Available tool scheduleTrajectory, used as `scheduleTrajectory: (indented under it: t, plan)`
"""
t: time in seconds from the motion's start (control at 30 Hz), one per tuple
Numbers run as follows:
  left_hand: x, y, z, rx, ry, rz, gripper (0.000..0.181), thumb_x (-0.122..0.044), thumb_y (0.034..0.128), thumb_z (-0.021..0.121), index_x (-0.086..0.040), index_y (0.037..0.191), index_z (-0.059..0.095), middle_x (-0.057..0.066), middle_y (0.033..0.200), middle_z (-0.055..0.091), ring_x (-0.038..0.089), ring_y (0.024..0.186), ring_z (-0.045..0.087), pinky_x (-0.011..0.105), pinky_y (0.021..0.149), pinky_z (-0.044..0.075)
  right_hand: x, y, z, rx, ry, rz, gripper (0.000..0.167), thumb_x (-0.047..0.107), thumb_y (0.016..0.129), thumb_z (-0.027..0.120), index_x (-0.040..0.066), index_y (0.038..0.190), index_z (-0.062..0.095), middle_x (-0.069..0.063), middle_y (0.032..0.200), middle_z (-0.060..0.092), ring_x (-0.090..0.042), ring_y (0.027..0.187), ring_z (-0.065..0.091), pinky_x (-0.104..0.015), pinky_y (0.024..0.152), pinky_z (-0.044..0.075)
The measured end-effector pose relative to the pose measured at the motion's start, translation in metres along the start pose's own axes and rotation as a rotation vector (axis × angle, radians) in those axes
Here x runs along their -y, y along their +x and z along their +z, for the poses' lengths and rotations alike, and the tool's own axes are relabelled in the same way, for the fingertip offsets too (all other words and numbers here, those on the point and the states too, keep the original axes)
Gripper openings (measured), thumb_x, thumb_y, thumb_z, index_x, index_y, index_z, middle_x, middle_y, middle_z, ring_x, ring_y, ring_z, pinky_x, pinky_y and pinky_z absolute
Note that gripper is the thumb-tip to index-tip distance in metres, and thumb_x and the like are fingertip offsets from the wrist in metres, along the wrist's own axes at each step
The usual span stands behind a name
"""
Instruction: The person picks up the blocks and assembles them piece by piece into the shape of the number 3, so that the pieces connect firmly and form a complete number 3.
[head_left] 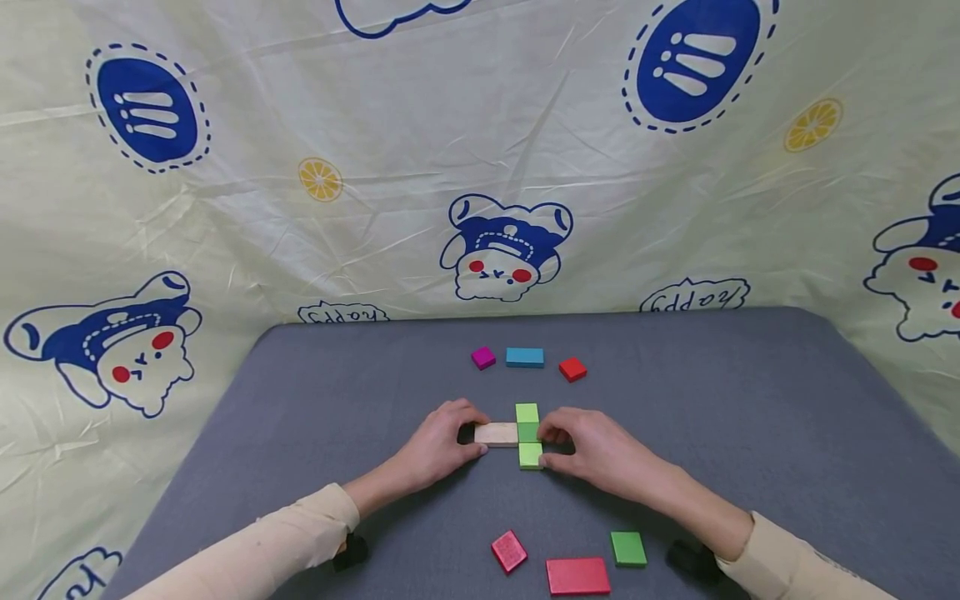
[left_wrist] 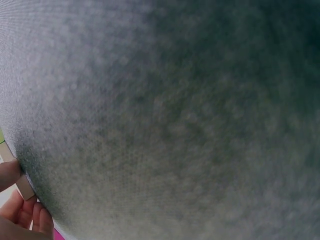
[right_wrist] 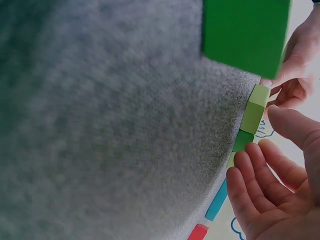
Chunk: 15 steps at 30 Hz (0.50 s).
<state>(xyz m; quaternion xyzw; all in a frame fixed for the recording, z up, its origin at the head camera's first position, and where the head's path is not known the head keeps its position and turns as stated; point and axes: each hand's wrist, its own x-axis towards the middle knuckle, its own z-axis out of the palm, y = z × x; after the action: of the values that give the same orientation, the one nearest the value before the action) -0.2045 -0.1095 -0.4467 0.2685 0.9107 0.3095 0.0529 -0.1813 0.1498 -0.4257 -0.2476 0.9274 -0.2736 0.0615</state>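
A pale wooden block lies flat with its right end against a short column of green blocks. The column has a light green block at the far end, a darker green block in the middle and another light green block at the near end. My left hand holds the wooden block's left end between thumb and fingers. To the right of the column, my right hand has its thumb by the near block and its loosely bent fingertips at the middle one, without gripping.
Beyond the hands lie a magenta block, a blue block and a red block. Closer in are a pinkish-red block, a larger red block and a green block. A printed curtain hangs behind the grey table.
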Motion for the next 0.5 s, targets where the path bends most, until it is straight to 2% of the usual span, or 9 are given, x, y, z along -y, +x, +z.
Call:
scheduleTrajectory:
  t: [0.5]
  plan:
    - [0.0006, -0.0002, 0.0007, -0.009, 0.007, 0.011, 0.029, -0.018, 0.0881, 0.074, -0.011, 0.116, 0.07, -0.003, 0.108, 0.061, 0.017, 0.103, 0.053, 0.039, 0.092, 0.045, 0.0013, 0.0027, 0.0022, 0.02, 0.024, -0.005, 0.023, 0.02, 0.084, 0.079, 0.017, 0.104, 0.069, 0.011, 0.093, 0.059, -0.01, 0.086, 0.056, -0.033, 0.077, 0.049]
